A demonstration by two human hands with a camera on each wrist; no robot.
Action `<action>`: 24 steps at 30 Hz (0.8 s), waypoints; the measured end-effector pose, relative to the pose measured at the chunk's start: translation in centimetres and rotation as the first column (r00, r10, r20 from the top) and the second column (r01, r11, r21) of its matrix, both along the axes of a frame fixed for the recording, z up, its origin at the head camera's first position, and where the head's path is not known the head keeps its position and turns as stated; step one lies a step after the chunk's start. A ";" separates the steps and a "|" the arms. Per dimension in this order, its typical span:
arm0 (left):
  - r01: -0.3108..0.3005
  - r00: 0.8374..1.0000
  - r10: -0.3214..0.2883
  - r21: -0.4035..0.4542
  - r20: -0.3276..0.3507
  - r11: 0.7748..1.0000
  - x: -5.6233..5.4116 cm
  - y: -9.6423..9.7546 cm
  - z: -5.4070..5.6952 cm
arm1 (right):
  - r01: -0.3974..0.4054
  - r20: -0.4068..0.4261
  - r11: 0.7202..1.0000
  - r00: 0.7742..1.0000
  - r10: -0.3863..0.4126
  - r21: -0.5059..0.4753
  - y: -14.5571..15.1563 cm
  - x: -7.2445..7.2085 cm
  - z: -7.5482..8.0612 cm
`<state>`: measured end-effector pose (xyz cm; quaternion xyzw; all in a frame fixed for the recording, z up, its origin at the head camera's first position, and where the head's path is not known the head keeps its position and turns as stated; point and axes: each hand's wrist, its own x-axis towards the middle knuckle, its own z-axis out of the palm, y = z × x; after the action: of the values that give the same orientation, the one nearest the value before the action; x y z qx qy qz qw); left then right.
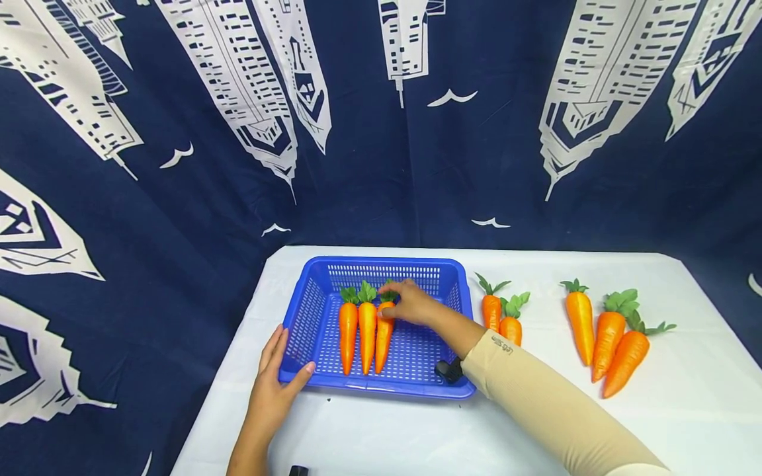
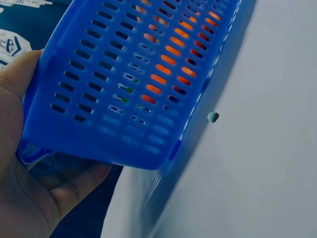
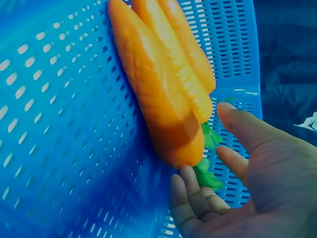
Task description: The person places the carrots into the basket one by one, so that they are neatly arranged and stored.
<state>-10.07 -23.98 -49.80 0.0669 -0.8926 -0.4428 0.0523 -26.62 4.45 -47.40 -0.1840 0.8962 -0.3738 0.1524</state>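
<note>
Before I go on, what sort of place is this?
Probably a staged tabletop set-up: a white table, a navy skyline-printed cloth behind it, and carrots lying in and outside a blue basket.

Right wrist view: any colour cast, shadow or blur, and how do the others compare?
Right wrist: blue cast, basket slots soft at left, dark shadow patch on the nearest carrot; left wrist: dimmer, basket shading the white tabletop; head: brighter, fairly evenly lit, no obvious blur.

Orange carrots (image 1: pixel 367 337) showing green leaves (image 1: pixel 367 291), blue basket (image 1: pixel 381 387) displaying slotted rows, table (image 1: pixel 702 396) showing white, beige near-right sleeve (image 1: pixel 548 403) bearing dark lettering (image 1: pixel 502 344), navy far curtain (image 1: pixel 476 165) carrying white buildings (image 1: pixel 409 39) and birds (image 1: pixel 452 98)
</note>
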 end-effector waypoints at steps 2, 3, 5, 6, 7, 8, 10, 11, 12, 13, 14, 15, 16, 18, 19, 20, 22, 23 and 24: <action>-0.001 1.000 0.001 -0.003 -0.001 1.000 0.0 0.0 0.1 | 0.024 -0.002 0.998 1.000 -0.024 -0.050 0.0 -0.1 0.0; -0.002 1.000 0.002 -0.003 -0.002 1.000 0.0 0.0 0.1 | 0.038 0.001 0.996 0.999 -0.038 -0.077 0.0 -0.1 0.1; -0.002 1.000 0.002 -0.002 -0.004 1.000 0.1 0.0 0.1 | 0.063 0.010 0.991 0.998 -0.062 -0.121 0.0 -0.2 0.1; -0.002 1.000 0.002 -0.002 -0.003 1.000 0.1 0.0 0.1 | 0.078 0.011 0.987 0.997 -0.078 -0.139 0.1 -0.2 0.2; -0.001 1.000 0.001 -0.002 -0.008 1.000 0.1 0.0 0.1 | 0.092 0.009 0.984 0.996 -0.092 -0.152 0.1 -0.2 0.3; 0.001 1.000 -0.001 -0.001 -0.010 1.000 0.1 0.0 0.1 | 0.099 0.001 0.982 0.995 -0.100 -0.164 0.1 -0.3 0.3; 0.003 1.000 -0.003 0.003 -0.013 1.000 0.1 0.0 0.1 | 0.106 -0.021 0.979 0.994 -0.112 -0.176 0.1 -0.3 0.4; 0.006 1.000 -0.006 0.005 -0.015 1.000 0.1 0.0 0.1 | 0.107 -0.038 0.978 0.993 -0.115 -0.177 0.1 -0.4 0.5; 0.009 1.000 -0.009 0.006 -0.020 1.000 0.1 0.0 0.0 | 0.103 -0.047 0.978 0.992 -0.114 -0.184 0.1 -0.4 0.5; 0.009 1.000 -0.008 0.006 -0.025 1.000 0.1 -0.1 0.0 | 0.098 -0.054 0.978 0.992 -0.110 -0.186 0.1 -0.4 0.6; 0.008 1.000 -0.007 0.008 -0.024 1.000 0.1 -0.1 0.0 | 0.091 -0.058 0.977 0.993 -0.104 -0.195 0.1 -0.4 0.8; 0.006 1.000 -0.006 0.008 -0.027 1.000 0.1 -0.1 0.0 | 0.084 -0.061 0.975 0.993 -0.098 -0.204 0.1 -0.4 1.0; 0.007 1.000 -0.006 0.009 -0.031 1.000 0.1 -0.1 -0.1 | 0.077 -0.059 0.973 0.994 -0.092 -0.219 0.1 -0.4 1.2; 0.004 0.999 -0.004 0.008 -0.033 1.000 0.1 -0.1 -0.1 | 0.066 -0.043 0.962 0.996 -0.081 -0.265 0.1 -0.3 1.7; 0.003 1.000 -0.003 0.007 -0.031 1.000 0.1 -0.1 -0.1 | 0.064 -0.035 0.956 0.996 -0.077 -0.285 0.1 -0.2 2.0; 0.003 1.000 -0.003 0.008 -0.030 1.000 0.1 -0.1 -0.1 | 0.066 -0.023 0.949 0.997 -0.077 -0.308 0.1 -0.1 2.4; 0.005 1.000 -0.005 0.007 -0.029 1.000 0.1 -0.1 0.0 | 0.072 0.002 0.933 0.997 -0.077 -0.353 0.1 0.0 3.0; 0.004 1.000 -0.004 0.008 -0.026 1.000 0.1 -0.1 0.0 | 0.074 0.006 0.925 0.997 -0.077 -0.372 0.2 0.1 3.3; 0.005 1.000 -0.005 0.009 -0.024 1.000 0.1 -0.1 0.0 | 0.073 0.010 0.918 0.997 -0.075 -0.389 0.3 0.1 3.6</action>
<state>-10.00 -24.04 -49.77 0.0598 -0.8901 -0.4477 0.0615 -26.47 4.73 -43.82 -0.1775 0.8109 -0.5492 0.0964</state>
